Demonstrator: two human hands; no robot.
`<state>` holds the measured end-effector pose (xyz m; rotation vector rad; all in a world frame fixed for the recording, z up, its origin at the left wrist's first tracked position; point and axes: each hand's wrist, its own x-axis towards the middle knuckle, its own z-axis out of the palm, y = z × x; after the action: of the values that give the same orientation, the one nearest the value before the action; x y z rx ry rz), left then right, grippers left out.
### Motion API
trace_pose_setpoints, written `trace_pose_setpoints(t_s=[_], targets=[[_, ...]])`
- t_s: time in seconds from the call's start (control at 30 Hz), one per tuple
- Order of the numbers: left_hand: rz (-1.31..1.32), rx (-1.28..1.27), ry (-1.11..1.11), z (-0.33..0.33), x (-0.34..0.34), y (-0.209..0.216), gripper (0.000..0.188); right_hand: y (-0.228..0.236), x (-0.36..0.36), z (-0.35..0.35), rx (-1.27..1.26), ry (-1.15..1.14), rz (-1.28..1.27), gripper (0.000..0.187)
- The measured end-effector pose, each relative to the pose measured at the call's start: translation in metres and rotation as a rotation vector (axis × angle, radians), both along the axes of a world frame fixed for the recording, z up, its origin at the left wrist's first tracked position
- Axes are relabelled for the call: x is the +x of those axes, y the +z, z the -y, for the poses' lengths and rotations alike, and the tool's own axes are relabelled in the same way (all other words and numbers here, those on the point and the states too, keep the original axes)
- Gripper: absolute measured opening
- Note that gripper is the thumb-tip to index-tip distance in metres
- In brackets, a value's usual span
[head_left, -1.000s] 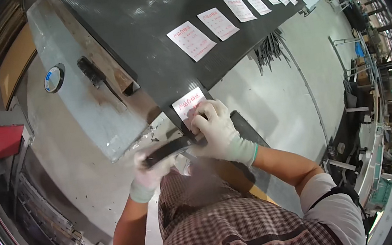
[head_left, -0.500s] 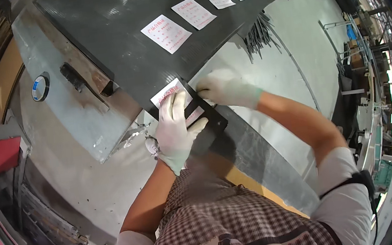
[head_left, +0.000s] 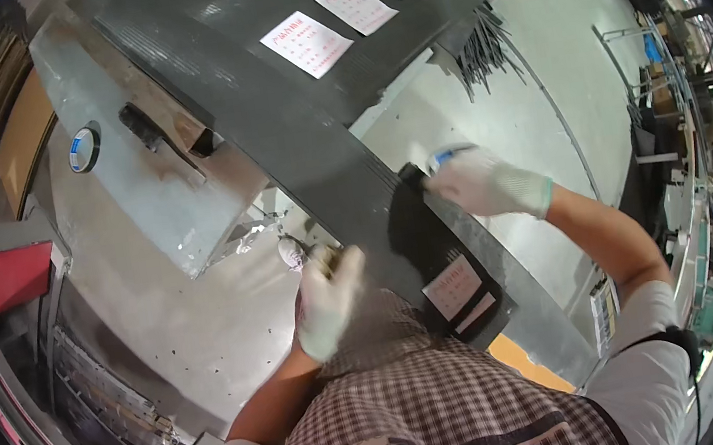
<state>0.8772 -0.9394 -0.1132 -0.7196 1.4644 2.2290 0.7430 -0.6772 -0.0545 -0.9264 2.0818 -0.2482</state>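
My right hand (head_left: 488,183), in a white glove, is closed on a roll of tape (head_left: 449,156) with a blue centre, at the right edge of a long black strip (head_left: 303,162). A short black piece (head_left: 412,176) sticks out beside its fingers. My left hand (head_left: 329,303), also gloved, is curled just past the strip's left edge, near my apron; whether anything is in its fingers does not show. At the strip's near end lies a white label with red print (head_left: 453,287), a narrow pale strip (head_left: 475,313) beside it.
More white labels (head_left: 308,44) lie in a row on the dark sheet ahead. On the grey bench at left are another tape roll (head_left: 84,150) and a black brush (head_left: 148,131). Thin black strips (head_left: 485,52) hang beyond the sheet's right edge. A red panel (head_left: 13,278) stands at far left.
My left hand has left the label and drawn back toward me. My right hand has moved right, away from the strip. The strip's labelled end now reaches nearer to me and further right.
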Motion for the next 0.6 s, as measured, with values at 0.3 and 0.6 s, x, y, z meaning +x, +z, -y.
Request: trace_pose_setpoints(t_s=[0.3, 0.6], targets=[[-0.399, -0.154, 0.185, -0.003, -0.022, 0.061, 0.035, 0.085, 0.008, 0.090, -0.255, -0.043, -0.088, 0.058], [-0.106, 0.204, 0.235, 0.041, -0.010, -0.037, 0.017, -0.002, -0.104, 0.034, -0.036, -0.175, -0.202, 0.041]])
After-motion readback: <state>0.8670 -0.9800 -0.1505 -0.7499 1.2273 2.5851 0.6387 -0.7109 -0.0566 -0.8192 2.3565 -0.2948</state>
